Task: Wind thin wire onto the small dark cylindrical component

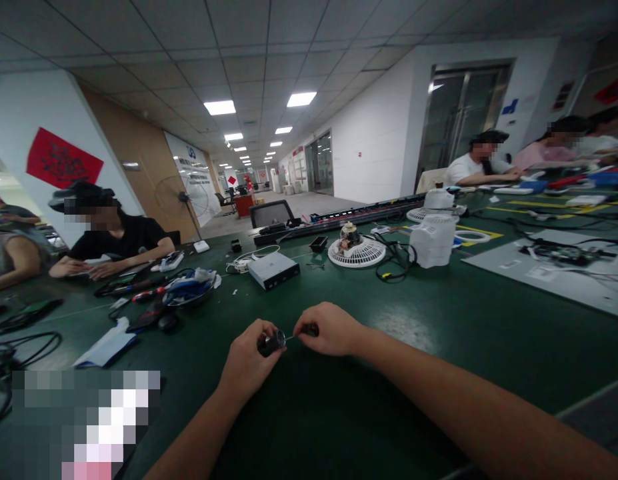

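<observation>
Above the green table, my left hand (249, 353) is closed round a small dark cylinder (275, 343), whose round, shiny rim faces right. My right hand (331, 328) is close beside it, thumb and fingers pinched together on a thin light rod (289, 338). The rod's exposed end points at the cylinder's open-looking face; whether it touches or goes inside is too small to tell. Something dark shows between the right fingers, mostly hidden by them.
Beyond my hands lie a silver disc drive (273, 268), a white round fan grille (356, 252) and a white plastic housing (433, 239). To the left are a computer mouse (168, 322), cables and a folded paper (105, 345). A co-worker (113, 230) sits across the table; others sit far right.
</observation>
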Demonstrator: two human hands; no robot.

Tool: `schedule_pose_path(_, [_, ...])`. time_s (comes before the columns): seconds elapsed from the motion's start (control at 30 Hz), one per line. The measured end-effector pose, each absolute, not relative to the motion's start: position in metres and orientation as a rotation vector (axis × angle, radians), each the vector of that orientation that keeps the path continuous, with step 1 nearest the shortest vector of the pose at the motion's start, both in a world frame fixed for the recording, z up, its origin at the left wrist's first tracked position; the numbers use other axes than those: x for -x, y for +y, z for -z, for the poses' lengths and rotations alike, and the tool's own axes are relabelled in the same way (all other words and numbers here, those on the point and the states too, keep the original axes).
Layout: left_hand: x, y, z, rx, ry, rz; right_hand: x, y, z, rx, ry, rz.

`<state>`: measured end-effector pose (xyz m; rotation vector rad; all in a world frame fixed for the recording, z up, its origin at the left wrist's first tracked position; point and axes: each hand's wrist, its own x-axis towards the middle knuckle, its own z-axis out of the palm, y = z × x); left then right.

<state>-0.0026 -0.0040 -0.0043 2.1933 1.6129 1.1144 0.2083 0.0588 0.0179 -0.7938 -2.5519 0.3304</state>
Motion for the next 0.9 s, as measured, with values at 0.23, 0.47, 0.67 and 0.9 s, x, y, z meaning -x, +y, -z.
schedule_pose_path(0.23, [0.0022,-0.0041,0.0036,-2.191,1.64,-1.125,-0.2057,0.0582,-0.015,0.79,-2.54,-0.336])
schedule_pose_path(0.47, [0.0019,-0.0034,0.0065,-2.212,1.631,-1.095,-0.2055,0.0596,-0.0145,0.875,-2.527,-0.317])
schedule_pose_path(0.67, [0.0032,-0.0024,0.0076,-2.196,1.631,-1.108,-0.2068,0.0575,-0.0169,0.922,-2.58,-0.301])
schedule_pose_path(0.9, [0.0022,-0.0036,0.006,-2.181,1.655,-1.032,-0.2052,0.0584,-0.0171,1.17,-2.453,-0.307])
